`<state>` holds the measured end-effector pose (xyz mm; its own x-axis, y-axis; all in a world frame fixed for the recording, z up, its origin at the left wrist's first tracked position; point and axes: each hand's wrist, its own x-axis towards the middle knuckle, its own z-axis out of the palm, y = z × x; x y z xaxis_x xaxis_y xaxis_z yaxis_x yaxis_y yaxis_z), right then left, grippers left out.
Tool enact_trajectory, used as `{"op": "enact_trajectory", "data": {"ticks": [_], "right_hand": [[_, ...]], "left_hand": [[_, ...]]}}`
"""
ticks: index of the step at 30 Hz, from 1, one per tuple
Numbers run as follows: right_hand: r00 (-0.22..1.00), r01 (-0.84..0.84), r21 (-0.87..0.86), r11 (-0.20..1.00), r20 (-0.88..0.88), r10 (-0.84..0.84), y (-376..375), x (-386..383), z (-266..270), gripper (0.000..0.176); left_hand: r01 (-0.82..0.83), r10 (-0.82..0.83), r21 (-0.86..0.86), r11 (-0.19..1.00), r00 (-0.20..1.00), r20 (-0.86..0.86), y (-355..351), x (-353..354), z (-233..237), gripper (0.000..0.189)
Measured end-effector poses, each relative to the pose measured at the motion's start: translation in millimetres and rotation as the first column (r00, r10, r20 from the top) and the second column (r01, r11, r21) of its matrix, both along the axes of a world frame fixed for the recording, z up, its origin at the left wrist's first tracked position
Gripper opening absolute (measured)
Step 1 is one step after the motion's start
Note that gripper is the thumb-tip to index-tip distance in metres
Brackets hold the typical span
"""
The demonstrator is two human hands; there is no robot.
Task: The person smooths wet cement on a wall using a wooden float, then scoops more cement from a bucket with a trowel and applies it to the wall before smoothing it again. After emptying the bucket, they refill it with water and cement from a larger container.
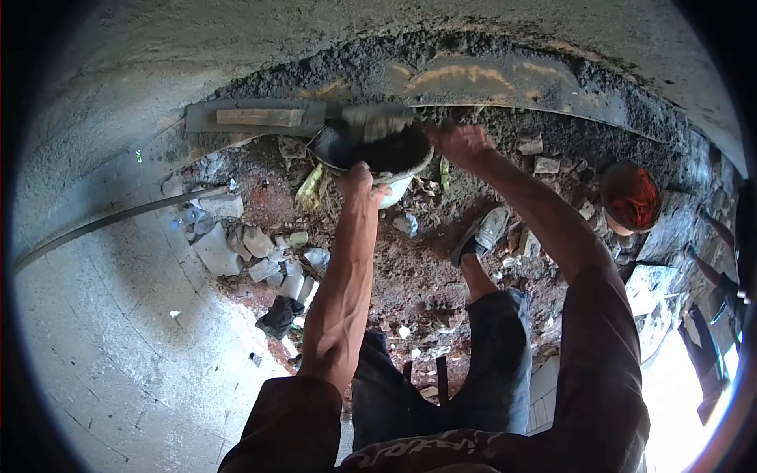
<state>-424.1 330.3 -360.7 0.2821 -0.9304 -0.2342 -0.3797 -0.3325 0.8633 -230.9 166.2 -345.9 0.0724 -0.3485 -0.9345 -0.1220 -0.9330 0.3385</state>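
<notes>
My left hand is closed on the near rim of a dark, wide bowl, tilted and partly filled with dark wet material. My right hand is closed at the bowl's right side. From it a trowel-like tool, smeared by motion, reaches left over the bowl's far rim. Its handle is mostly hidden by my fingers. Just behind the bowl runs the base of the wall, where rough dark mortar lies along a strip of boards.
A short wooden block rests on a grey board to the left. A bent pole crosses the pale tiled surface. Rubble litters the soil around my shoe. A bucket with reddish contents stands right; another person is at the far right.
</notes>
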Motion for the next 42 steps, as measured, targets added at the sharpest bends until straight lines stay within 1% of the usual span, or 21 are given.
{"op": "enact_trajectory", "data": {"ticks": [1, 2, 3, 4, 5, 6, 7, 8, 10, 11, 16, 19, 23, 25, 28, 30, 32, 36, 38, 39, 42], "right_hand": [[0.872, 0.164, 0.057, 0.985, 0.458, -0.172, 3.4, 11.9, 1.7, 0.038], [0.453, 0.337, 0.325, 0.884, 0.767, -0.455, 5.1, 19.8, 2.9, 0.038], [-0.119, 0.394, 0.534, 0.748, 0.837, -0.535, 4.4, 27.8, 10.6, 0.038], [-0.124, 0.389, 0.536, 0.749, 0.836, -0.534, 8.4, 27.8, -8.7, 0.038], [0.311, 0.481, 0.452, 0.751, 0.713, -0.629, 20.2, 30.0, -45.7, 0.041], [-0.084, 0.477, 0.604, 0.639, 0.755, -0.651, 19.6, 35.0, -12.7, 0.041], [-0.536, 0.405, 0.73, 0.55, 0.677, -0.504, 17.7, 39.8, 24.0, 0.042], [-0.812, 0.345, 0.793, 0.501, 0.52, -0.264, 15.1, 44.0, 62.0, 0.042], [-0.205, 0.322, 0.849, 0.419, 0.495, -0.844, 4.9, 52.2, 117.2, 0.039], [-0.156, 0.372, 0.745, 0.553, 0.638, -0.754, 28.9, 75.1, 90.9, 0.036], [-0.33, 0.528, 0.781, 0.333, 0.55, -0.767, 48.9, 120.2, 155.4, 0.036], [-0.305, 0.523, 0.779, 0.346, 0.55, -0.777, 24.3, 119.8, 206.1, 0.04], [-0.216, 0.549, 0.755, 0.358, 0.542, -0.812, 5.3, 188.1, 182.8, 0.04], [-0.263, 0.476, 0.857, 0.198, 0.353, -0.898, -10.3, 245.7, 223.8, 0.043], [-0.231, 0.308, 0.841, 0.445, 0.52, -0.822, -14.8, 283.7, 277.2, 0.029], [-0.168, 0.429, 0.775, 0.464, 0.573, -0.802, -27.4, 286.1, 314.6, 0.028], [-0.113, 0.559, 0.688, 0.463, 0.617, -0.779, -41.0, 282.5, 336.8, 0.026], [-0.337, 0.62, 0.758, 0.201, 0.489, -0.805, -37.6, 324.6, 332.4, 0.033], [-0.372, 0.353, 0.911, 0.214, 0.346, -0.861, -37.5, 347.6, 363.2, 0.036], [-0.354, 0.358, 0.874, 0.33, 0.454, -0.818, -27.2, 355.4, 370.6, 0.035], [-0.41, 0.521, 0.775, 0.356, 0.594, -0.692, -34.6, 353.1, 425.0, 0.031]], "left_hand": [[0.007, -0.007, 0.0, 1.0, 1.0, -0.001, 1.9, -2.8, 8.4, 0.044], [0.006, -0.006, -0.014, 1.0, 1.0, 0.01, 2.1, -7.7, 15.7, 0.045], [-0.001, 0.002, -0.028, 1.0, 1.0, 0.027, 2.4, -9.5, 21.9, 0.046], [-0.002, 0.003, -0.029, 1.0, 0.999, 0.034, 1.5, -9.2, 24.4, 0.046], [0.031, -0.026, -0.057, 0.998, 0.996, 0.083, 2.4, -6.9, 26.6, 0.047], [0.062, -0.051, -0.079, 0.995, 0.99, 0.131, 6.4, -3.2, 28.5, 0.047], [0.037, -0.032, -0.043, 0.998, 0.991, 0.126, 6.8, 3.5, 28.0, 0.046], [0.05, -0.045, -0.039, 0.998, 0.991, 0.13, 8.3, 21.5, 19.8, 0.046], [0.04, -0.039, 0.003, 0.999, 0.983, -0.18, 7.8, 67.3, -11.5, 0.06], [0.094, -0.087, 0.024, 0.995, 0.976, -0.197, 7.1, 91.0, -20.6, 0.064], [0.034, -0.041, -0.036, 0.999, 0.978, -0.204, 38.4, 130.8, 67.9, 0.064], [0.289, -0.311, -0.443, 0.849, 0.95, 0.024, 54.6, 161.1, 111.1, 0.059], [0.373, -0.454, -0.527, 0.764, 0.891, -0.027, 45.0, 208.0, 165.0, 0.056], [0.411, -0.507, -0.564, 0.716, 0.862, -0.017, 39.9, 228.8, 186.0, 0.056], [0.542, -0.644, -0.608, 0.58, 0.762, 0.065, 19.8, 253.4, 215.4, 0.055], [0.537, -0.689, -0.588, 0.605, 0.723, -0.049, 8.1, 271.7, 245.0, 0.055], [0.551, -0.715, -0.595, 0.585, 0.696, -0.059, -6.6, 283.2, 264.5, 0.054], [0.685, -0.808, -0.521, 0.509, 0.589, -0.016, -25.5, 284.9, 322.5, 0.051], [0.599, -0.771, -0.639, 0.482, 0.636, 0.015, -28.7, 311.4, 296.9, 0.049], [0.541, -0.752, -0.64, 0.546, 0.653, -0.088, -30.7, 313.9, 312.4, 0.049], [0.597, -0.771, -0.576, 0.559, 0.63, -0.095, -27.9, 328.0, 325.9, 0.046]]}}
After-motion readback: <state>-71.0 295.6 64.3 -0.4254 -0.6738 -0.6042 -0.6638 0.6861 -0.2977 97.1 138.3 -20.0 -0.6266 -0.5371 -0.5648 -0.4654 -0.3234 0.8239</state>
